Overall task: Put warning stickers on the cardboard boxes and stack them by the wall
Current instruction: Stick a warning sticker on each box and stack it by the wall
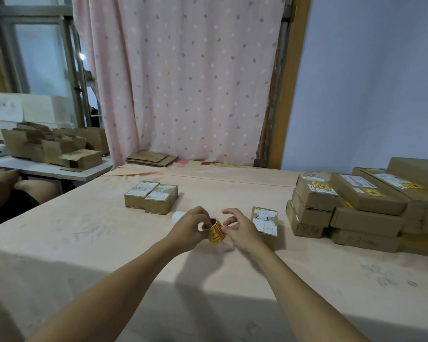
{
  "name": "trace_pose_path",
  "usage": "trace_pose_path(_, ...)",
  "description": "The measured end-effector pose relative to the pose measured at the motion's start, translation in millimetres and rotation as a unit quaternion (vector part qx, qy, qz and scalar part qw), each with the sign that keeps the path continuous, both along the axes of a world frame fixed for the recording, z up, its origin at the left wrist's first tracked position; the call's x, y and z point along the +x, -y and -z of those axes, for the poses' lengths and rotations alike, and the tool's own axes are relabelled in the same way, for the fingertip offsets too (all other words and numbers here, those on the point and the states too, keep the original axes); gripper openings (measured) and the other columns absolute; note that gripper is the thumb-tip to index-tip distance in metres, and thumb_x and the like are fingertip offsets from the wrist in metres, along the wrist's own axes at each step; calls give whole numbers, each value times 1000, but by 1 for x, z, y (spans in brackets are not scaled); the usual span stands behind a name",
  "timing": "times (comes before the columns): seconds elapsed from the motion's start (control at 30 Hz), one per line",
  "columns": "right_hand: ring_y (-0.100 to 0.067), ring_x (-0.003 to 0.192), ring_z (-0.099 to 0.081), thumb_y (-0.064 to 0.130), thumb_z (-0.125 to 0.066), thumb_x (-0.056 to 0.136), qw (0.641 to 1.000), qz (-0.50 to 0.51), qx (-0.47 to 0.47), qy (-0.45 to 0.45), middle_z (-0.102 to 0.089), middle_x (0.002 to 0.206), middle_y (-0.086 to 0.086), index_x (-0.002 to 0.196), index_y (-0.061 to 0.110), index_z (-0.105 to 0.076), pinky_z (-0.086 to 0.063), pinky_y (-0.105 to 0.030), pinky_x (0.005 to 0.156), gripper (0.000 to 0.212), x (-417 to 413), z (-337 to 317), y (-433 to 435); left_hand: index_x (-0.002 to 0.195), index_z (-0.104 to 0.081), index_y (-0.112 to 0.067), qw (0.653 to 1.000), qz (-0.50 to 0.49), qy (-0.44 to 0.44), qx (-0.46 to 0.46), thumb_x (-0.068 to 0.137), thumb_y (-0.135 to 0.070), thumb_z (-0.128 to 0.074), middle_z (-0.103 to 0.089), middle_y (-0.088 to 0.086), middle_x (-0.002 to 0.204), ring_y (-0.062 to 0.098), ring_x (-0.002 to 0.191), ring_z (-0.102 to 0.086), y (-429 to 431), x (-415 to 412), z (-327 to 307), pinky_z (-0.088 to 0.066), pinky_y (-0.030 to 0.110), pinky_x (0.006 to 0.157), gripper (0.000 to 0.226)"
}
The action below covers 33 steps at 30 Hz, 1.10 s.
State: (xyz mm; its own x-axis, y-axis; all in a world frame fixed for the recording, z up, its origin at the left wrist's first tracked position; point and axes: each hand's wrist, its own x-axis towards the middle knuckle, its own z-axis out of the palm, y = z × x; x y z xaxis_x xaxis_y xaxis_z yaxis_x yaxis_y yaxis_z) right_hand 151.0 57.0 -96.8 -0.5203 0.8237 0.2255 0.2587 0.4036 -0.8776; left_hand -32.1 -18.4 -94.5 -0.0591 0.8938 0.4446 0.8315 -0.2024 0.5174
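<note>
— While our left hand (188,227) grips the sticker roll (216,233) over the table (97,243), what does our right hand (241,232) do?
— We pinch the roll's edge with thumb and forefinger. Box 2-3 (265,220) lies at two o'clock, the stickered stack (356,206) at three.

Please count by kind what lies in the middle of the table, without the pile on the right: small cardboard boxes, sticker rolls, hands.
Small cardboard boxes: 3 (left box, middle box, box marked 2-3)
Sticker roll: 1
Hands: 2 (left hand, right hand)
Total: 6
</note>
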Motion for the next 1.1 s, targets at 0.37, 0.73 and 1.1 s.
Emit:
trace_pose_path(0.37,-2,101,-59,51,-77,79,991,35,106,76,-69,97,22,97,34,-72,-50,-31,86,25,1,3,2,75,-71,-24,992,-45,119,-8,78,-29,-85,-59,-13,72,-1,76,-49,6,8,1,-33,17,65,15)
trace_pose_path(0.73,-5,86,-67,37,-78,84,998,32,41,36,-75,87,15,92,29,-79,-55,-35,83,11,2,16,2,75,-71,-20,999,-28,30,-16,77,-16,-82,-62,-7,71,12,76,-53,9,11,3,-46,38,70,11)
trace_pose_path(1.1,-10,74,-61,27,-79,86,999,31,12,1,-74,84,5,84,26,-80,-49,-32,69,3,3,21,0,92,-78,-16,998,-64,-9,-28,81,-17,-80,-60,-12,82,9,80,-50,12,6,10,-41,23,68,11)
